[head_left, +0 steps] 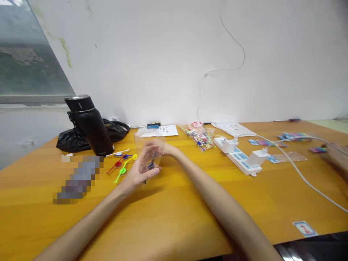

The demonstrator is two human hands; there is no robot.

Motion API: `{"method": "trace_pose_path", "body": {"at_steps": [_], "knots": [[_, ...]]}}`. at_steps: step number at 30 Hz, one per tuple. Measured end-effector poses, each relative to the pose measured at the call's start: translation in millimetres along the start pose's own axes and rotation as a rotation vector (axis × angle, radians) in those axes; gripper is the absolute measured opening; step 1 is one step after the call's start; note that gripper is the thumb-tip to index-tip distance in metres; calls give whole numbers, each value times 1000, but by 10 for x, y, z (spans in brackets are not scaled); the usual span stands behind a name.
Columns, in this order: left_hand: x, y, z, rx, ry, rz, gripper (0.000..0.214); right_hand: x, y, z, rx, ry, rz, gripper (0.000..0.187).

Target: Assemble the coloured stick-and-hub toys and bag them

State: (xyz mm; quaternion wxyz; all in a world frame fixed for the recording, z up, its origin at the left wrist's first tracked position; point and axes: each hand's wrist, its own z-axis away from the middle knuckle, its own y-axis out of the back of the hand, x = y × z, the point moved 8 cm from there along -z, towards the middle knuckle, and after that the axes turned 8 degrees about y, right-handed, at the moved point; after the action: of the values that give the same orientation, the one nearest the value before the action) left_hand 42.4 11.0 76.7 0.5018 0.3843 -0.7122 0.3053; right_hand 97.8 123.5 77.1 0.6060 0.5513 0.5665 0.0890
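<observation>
Both my hands meet over the middle of the wooden table (pixel 174 203). My left hand (pixel 138 172) is cupped round a small clear plastic bag (pixel 149 145) with a dark round piece (pixel 150 166) inside it. My right hand (pixel 159 148) reaches in from the right and is behind the bag, its fingers mostly hidden by the plastic. Just left of my hands lie several coloured plastic sticks with round heads: a green one (pixel 121 173), a yellow one (pixel 132 158), a red one (pixel 115 165) and a blue one (pixel 123 156).
A black flask (pixel 91 125) stands at the left in front of a black plastic bag (pixel 70 141). A white power strip (pixel 240 157) with plugs and cables lies right of centre. A clear bag of coloured pieces (pixel 199 137), papers and a screwdriver (pixel 152 125) lie along the wall. Another person's hand (pixel 335 157) is at the right edge.
</observation>
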Motion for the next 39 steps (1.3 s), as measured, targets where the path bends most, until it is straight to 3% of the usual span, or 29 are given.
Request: {"method": "trace_pose_path", "body": {"at_steps": [5, 10, 16, 23, 28, 32, 34, 36, 39], "knots": [[-3, -56, -9, 7, 21, -64, 60, -303, 723, 186, 217, 6, 39, 26], [-131, -32, -14, 90, 126, -147, 61, -697, 1346, 508, 406, 6, 124, 26], [-262, 92, -22, 171, 163, -223, 62, -1158, 1719, 825, 544, 65, 189, 23], [-329, 245, -26, 283, 165, -215, 64, -1396, 1657, 829, 432, 82, 192, 20], [-315, 239, -28, 295, 169, -211, 64, -1325, 1325, 620, 237, 62, 170, 20], [-266, 222, -30, 304, 155, -235, 63, -1221, 957, 462, -21, 45, 145, 23], [-231, 208, -38, 299, 131, -234, 60, -1177, 867, 437, -89, 23, 169, 26], [-212, 206, -45, 297, 118, -208, 59, -1180, 899, 438, -45, 21, 197, 28], [-211, 224, -51, 301, 122, -182, 57, -1282, 1059, 476, 124, 57, 196, 27]]}}
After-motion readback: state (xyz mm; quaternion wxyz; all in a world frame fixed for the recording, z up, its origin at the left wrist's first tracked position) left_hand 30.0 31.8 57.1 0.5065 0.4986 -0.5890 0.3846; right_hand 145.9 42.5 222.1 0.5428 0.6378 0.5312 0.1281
